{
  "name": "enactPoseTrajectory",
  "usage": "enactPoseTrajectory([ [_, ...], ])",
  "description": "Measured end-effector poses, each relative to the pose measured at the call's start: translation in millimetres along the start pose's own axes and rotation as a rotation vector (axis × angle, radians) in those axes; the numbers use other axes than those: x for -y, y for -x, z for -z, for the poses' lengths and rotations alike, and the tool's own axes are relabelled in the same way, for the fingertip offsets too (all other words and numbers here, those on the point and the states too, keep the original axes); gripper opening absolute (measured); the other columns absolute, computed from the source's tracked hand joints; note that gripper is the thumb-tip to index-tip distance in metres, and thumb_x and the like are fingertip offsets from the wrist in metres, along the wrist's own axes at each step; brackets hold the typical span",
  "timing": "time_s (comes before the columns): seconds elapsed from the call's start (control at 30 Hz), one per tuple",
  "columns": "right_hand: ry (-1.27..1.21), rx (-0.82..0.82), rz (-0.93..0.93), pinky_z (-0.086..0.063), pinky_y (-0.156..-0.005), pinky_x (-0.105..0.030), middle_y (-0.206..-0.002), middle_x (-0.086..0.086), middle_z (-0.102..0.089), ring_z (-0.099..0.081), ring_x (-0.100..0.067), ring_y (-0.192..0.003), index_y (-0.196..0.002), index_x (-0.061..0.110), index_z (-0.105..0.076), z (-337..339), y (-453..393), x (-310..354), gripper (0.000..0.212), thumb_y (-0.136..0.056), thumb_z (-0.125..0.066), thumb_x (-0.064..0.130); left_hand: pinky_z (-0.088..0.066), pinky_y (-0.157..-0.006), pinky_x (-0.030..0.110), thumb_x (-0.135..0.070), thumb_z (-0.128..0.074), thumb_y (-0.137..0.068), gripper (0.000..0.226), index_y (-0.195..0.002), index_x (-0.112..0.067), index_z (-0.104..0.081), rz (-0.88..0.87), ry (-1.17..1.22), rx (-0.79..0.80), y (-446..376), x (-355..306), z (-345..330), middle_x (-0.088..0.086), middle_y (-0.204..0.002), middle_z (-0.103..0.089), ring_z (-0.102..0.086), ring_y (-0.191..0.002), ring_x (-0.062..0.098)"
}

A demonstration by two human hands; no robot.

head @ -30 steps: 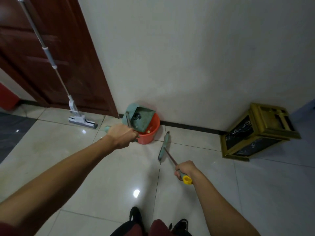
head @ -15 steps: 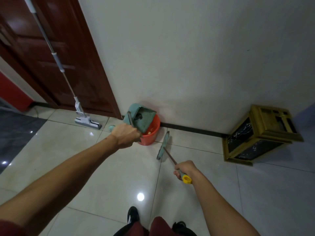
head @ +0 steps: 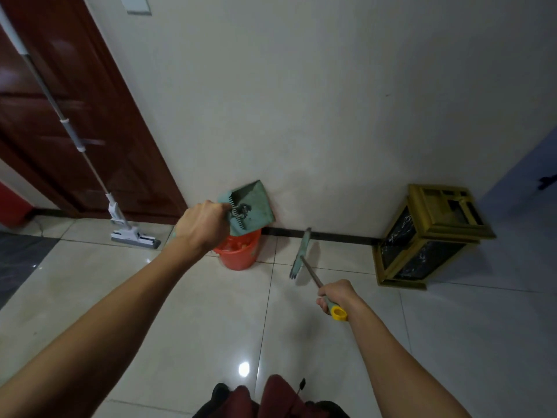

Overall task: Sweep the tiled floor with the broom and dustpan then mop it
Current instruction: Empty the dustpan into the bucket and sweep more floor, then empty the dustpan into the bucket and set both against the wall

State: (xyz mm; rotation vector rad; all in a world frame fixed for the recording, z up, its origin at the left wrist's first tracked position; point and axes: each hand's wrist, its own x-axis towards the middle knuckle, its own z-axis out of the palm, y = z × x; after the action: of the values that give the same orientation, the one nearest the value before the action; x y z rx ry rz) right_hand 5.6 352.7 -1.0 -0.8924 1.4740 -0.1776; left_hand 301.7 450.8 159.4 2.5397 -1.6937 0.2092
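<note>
My left hand [head: 202,225] grips the handle of a green dustpan [head: 252,208], tipped up over an orange bucket [head: 238,251] that stands against the wall. Dark fluff clings to the dustpan's comb teeth. My right hand [head: 334,295] holds the yellow-capped end of the broom's handle; its green broom head [head: 300,254] rests on the tiled floor [head: 193,312] right of the bucket. A white sponge mop [head: 132,234] leans against the brown door at the left.
A brown wooden door [head: 90,140] fills the left. A gold-framed box with dark panels [head: 428,236] sits on the floor at the right by the wall. A red object [head: 12,206] shows at the far left edge. My feet [head: 271,399] are at the bottom.
My left hand has lifted the dustpan higher and tilted it steeper over the bucket. The broom and my right hand have stayed almost where they were.
</note>
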Motion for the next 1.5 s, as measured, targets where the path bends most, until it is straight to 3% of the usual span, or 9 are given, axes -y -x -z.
enactPoseTrajectory([
  [0.23, 0.049, -0.082, 0.023, -0.039, -0.039, -0.021, -0.084, -0.033, -0.061, -0.049, -0.02, -0.032, -0.115, -0.02, -0.052, 40, -5, 2, 0.03, -0.086, -0.057, -0.012, -0.043, -0.063, 0.036, -0.033, -0.06, -0.076, 0.036, -0.11, -0.039, -0.071, 0.096, 0.255, -0.023, -4, -37, -17, 0.015, -0.096, -0.075, -0.07, -0.087, 0.044],
  [0.5, 0.087, -0.103, -0.069, -0.04, -0.044, -0.026, -0.076, -0.031, -0.06, -0.048, -0.023, -0.042, -0.111, -0.024, -0.054, 57, -30, 4, 0.029, -0.085, -0.058, -0.01, -0.05, -0.065, 0.037, -0.021, -0.064, -0.085, 0.026, -0.107, -0.03, -0.074, 0.08, 0.3, 0.233, -21, -70, -71, 0.006, -0.096, -0.076, -0.07, -0.087, 0.033],
  [0.63, 0.099, -0.095, -0.097, -0.039, -0.047, -0.028, -0.072, -0.031, -0.058, -0.05, -0.025, -0.047, -0.101, -0.021, -0.056, 49, -47, 15, 0.02, -0.083, -0.058, -0.012, -0.051, -0.062, 0.037, -0.022, -0.067, -0.09, 0.023, -0.11, -0.031, -0.073, 0.119, 0.333, 0.312, -39, -69, -109, 0.002, -0.093, -0.074, -0.064, -0.073, 0.024],
  [0.77, 0.081, -0.109, -0.135, -0.039, -0.044, -0.026, -0.074, -0.032, -0.057, -0.051, -0.025, -0.044, -0.082, -0.013, -0.055, 42, -70, 39, 0.004, -0.085, -0.059, -0.013, -0.059, -0.071, 0.04, -0.021, -0.065, -0.09, 0.024, -0.111, -0.029, -0.072, 0.132, 0.349, 0.378, -70, -64, -152, 0.006, -0.097, -0.074, -0.07, -0.086, 0.029],
  [0.9, 0.094, -0.081, -0.152, -0.035, -0.037, -0.022, -0.077, -0.028, -0.046, -0.045, -0.021, -0.032, -0.088, -0.006, -0.052, 31, -97, 75, 0.009, -0.088, -0.055, -0.015, -0.058, -0.071, 0.041, -0.018, -0.062, -0.088, 0.025, -0.11, -0.027, -0.07, 0.15, 0.408, 0.43, -106, -52, -191, 0.007, -0.097, -0.073, -0.069, -0.089, 0.031],
  [1.0, 0.162, -0.049, -0.213, -0.036, -0.036, -0.022, -0.073, -0.023, -0.048, -0.045, -0.019, -0.036, -0.091, -0.005, -0.053, 17, -118, 106, 0.005, -0.092, -0.052, -0.009, -0.06, -0.073, 0.044, -0.02, -0.063, -0.087, 0.028, -0.114, -0.026, -0.069, 0.161, 0.429, 0.481, -135, -41, -212, 0.009, -0.1, -0.073, -0.07, -0.091, 0.033],
  [1.2, 0.215, -0.012, -0.266, -0.039, -0.041, -0.026, -0.08, -0.029, -0.055, -0.049, -0.021, -0.039, -0.093, -0.012, -0.058, -7, -154, 148, 0.007, -0.091, -0.056, -0.005, -0.059, -0.078, 0.044, -0.02, -0.062, -0.09, 0.036, -0.126, -0.027, -0.066, 0.071, 0.382, 0.576, -183, -25, -241, 0.011, -0.103, -0.072, -0.069, -0.092, 0.034],
  [1.37, 0.234, -0.017, -0.297, -0.042, -0.04, -0.025, -0.078, -0.03, -0.06, -0.053, -0.022, -0.036, -0.103, -0.019, -0.057, -15, -186, 168, 0.021, -0.088, -0.058, -0.005, -0.059, -0.078, 0.042, -0.02, -0.06, -0.092, 0.033, -0.124, -0.026, -0.067, -0.051, 0.292, 0.635, -211, -20, -257, 0.008, -0.102, -0.073, -0.071, -0.09, 0.031],
  [1.5, 0.278, -0.008, -0.285, -0.046, -0.055, -0.034, -0.086, -0.041, -0.066, -0.055, -0.029, -0.054, -0.084, -0.016, -0.063, -14, -205, 183, 0.015, -0.081, -0.061, -0.001, -0.058, -0.075, 0.039, -0.019, -0.056, -0.095, 0.033, -0.125, -0.027, -0.064, -0.133, 0.211, 0.656, -226, -28, -267, 0.007, -0.108, -0.072, -0.07, -0.089, 0.028],
])
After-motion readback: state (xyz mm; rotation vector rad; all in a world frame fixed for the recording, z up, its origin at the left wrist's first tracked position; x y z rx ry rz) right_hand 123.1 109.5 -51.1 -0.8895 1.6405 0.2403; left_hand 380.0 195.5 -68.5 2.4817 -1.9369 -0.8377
